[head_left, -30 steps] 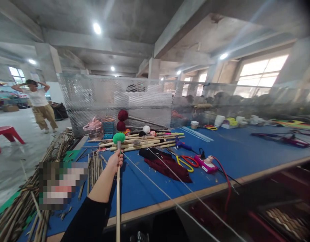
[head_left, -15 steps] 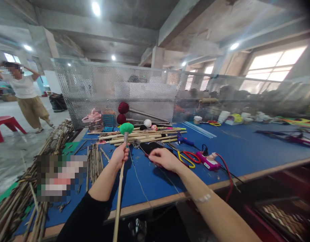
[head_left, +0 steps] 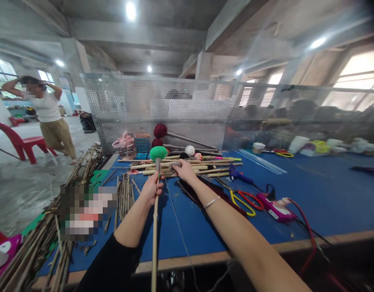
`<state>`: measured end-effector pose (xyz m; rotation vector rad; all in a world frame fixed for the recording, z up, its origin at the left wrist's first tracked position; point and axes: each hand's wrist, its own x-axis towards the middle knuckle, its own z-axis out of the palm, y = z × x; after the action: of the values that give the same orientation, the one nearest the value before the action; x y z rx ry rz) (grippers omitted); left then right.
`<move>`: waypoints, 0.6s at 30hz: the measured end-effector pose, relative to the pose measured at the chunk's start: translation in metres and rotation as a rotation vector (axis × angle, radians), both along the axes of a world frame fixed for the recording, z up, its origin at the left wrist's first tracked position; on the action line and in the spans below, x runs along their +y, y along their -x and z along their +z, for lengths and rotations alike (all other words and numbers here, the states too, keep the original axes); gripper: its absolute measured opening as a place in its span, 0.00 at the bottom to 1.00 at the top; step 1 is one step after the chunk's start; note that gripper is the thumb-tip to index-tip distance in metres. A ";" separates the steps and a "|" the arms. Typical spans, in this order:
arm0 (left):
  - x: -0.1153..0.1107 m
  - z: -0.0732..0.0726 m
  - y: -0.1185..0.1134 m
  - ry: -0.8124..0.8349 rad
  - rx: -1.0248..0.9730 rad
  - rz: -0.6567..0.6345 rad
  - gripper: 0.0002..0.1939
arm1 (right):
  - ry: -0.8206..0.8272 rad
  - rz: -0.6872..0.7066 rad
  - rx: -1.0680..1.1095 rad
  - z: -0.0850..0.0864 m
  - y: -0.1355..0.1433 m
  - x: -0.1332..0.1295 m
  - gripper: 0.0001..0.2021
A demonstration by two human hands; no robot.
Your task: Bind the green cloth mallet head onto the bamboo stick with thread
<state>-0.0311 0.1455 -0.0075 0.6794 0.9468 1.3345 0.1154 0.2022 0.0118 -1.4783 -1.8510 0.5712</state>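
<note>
My left hand (head_left: 152,188) is closed round a pale wooden stick (head_left: 155,235), just below its head. A bright green ball-shaped head (head_left: 158,153) tops the stick, with a grey wrapped neck beneath it. A thin wire (head_left: 178,225) trails from near my left hand down over the table edge. My right hand (head_left: 184,170) reaches forward beside the pile of sticks (head_left: 199,166), its fingers pinched on a small grey coil (head_left: 176,165) that is partly hidden by them. Right of my right forearm lie scissors (head_left: 241,201) with red and yellow handles.
A blue glue gun (head_left: 239,175) and a purple power strip (head_left: 276,207) with cords lie on the blue table (head_left: 299,186). Dry twigs (head_left: 22,259) line the left edge. Behind stands a perforated metal screen (head_left: 193,109). A person (head_left: 51,101) stands by a red chair (head_left: 30,144).
My right hand has moved forward and left from the dark cloth to the grey coil by the sticks. My left hand still holds the stick. The camera view has turned left.
</note>
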 end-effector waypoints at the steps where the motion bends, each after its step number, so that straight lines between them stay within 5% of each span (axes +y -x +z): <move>1: 0.000 0.003 -0.002 -0.003 0.032 0.012 0.11 | 0.057 0.048 0.229 0.004 -0.005 -0.009 0.09; 3: -0.004 0.010 -0.008 -0.004 0.075 0.018 0.11 | 0.179 0.166 0.683 0.010 -0.015 -0.030 0.09; 6: -0.018 0.021 -0.024 0.003 0.106 -0.045 0.10 | 0.186 0.231 1.044 0.013 -0.020 -0.059 0.11; 11: -0.051 0.034 -0.052 0.015 0.213 -0.255 0.14 | 0.030 0.123 1.037 0.010 -0.010 -0.087 0.14; 14: -0.057 0.039 -0.052 -0.010 0.254 -0.198 0.11 | -0.039 0.069 1.018 0.017 -0.017 -0.099 0.13; 18: -0.055 0.046 -0.030 -0.021 0.289 -0.082 0.10 | -0.069 -0.030 1.291 0.041 -0.065 -0.124 0.12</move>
<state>-0.0012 0.0907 0.0383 0.9349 1.1237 1.1943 0.1799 0.0783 0.0530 -0.7079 -0.7956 1.0811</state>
